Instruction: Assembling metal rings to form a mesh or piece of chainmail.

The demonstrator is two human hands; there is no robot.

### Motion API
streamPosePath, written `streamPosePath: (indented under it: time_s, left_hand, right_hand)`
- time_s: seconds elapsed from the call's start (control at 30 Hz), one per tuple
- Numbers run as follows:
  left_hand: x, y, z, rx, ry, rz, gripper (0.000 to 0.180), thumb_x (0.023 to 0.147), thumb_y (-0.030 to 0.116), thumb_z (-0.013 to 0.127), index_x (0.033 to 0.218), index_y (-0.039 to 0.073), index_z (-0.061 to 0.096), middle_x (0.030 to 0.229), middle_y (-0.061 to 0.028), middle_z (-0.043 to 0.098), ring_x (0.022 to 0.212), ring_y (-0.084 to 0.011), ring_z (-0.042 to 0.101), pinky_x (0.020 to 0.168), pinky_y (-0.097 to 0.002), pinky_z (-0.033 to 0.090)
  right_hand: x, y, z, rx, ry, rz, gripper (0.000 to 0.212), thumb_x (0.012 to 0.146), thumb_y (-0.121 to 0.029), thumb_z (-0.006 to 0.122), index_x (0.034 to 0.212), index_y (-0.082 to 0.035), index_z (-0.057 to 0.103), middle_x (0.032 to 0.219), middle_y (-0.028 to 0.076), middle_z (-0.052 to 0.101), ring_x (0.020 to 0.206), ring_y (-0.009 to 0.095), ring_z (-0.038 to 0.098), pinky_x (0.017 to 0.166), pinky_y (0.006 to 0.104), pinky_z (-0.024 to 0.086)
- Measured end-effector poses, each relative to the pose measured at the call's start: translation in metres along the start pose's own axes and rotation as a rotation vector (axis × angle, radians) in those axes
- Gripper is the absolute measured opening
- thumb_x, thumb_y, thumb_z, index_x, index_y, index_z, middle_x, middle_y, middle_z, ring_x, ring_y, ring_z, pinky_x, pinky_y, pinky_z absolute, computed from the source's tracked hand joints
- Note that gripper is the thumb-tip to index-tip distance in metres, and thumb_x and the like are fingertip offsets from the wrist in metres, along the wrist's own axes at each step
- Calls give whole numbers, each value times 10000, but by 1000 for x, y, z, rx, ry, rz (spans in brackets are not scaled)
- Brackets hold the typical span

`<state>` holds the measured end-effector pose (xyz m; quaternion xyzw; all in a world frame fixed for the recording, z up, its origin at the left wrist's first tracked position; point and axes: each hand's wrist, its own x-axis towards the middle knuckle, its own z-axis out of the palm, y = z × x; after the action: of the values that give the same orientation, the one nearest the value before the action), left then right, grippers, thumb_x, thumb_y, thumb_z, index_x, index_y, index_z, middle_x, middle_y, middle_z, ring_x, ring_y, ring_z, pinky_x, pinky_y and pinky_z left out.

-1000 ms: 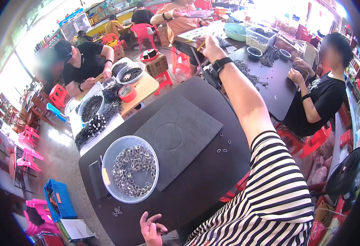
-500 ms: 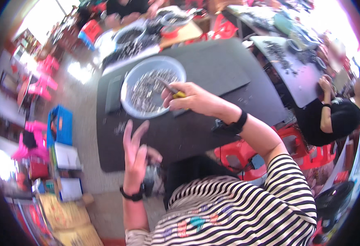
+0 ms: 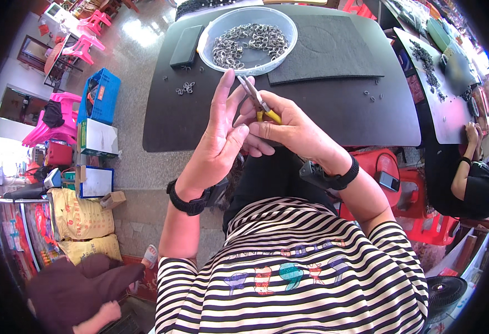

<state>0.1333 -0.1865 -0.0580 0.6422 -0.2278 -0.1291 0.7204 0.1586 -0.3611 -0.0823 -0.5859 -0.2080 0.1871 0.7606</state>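
Both my hands meet in front of the table's near edge. My right hand (image 3: 289, 125) is closed round pliers (image 3: 268, 113) with yellow handles and metal jaws tilted up to the left. My left hand (image 3: 216, 136) has its index finger stretched upward, with the thumb tip close to my right thumb. Nothing shows clearly between its fingers, though the fingers overlap those of the right hand there. Beyond the hands stands a translucent plastic basin (image 3: 282, 65) holding many small metal rings (image 3: 239, 44).
On the dark table (image 3: 333, 119) lie a flat black case (image 3: 187, 45), a dark mat (image 3: 328, 53) and loose rings (image 3: 185, 88). A red stool (image 3: 375, 167) stands at the right, near a seated person (image 3: 472, 183). Another person (image 3: 83, 295) is at the lower left.
My right hand has come back from over the basin with the pliers, toward my body. My left hand has moved right to meet it. The view has tilted down, and a person shows at the lower left.
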Motion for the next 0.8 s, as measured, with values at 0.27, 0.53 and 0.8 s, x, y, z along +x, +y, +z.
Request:
streamPosePath:
  time_s: [0.27,0.53,0.8]
  left_hand:
    - [-12,-7,-1,-23,42,16,749,937,-8,437,1508,143,-25,1508,-194,250,863,-194,675,670,-226,544]
    - [-34,-19,-11,261,331,-100,205,869,70,661,1053,-16,630,788,-25,653,642,-39,580,570,-187,460]
    - [-33,-24,-7,336,398,41,204,869,55,663,1065,0,642,812,19,617,684,0,510,588,-151,399]
  right_hand:
    - [0,5,6,-39,32,-126,254,818,61,645,1035,-12,535,917,25,598,862,81,566,798,251,485]
    - [-2,6,17,-46,196,-143,277,805,98,637,1030,-16,522,893,57,645,872,94,618,807,253,507]
    - [-1,11,21,-94,208,-166,269,792,88,652,1011,-18,537,880,31,635,820,75,592,762,236,491]
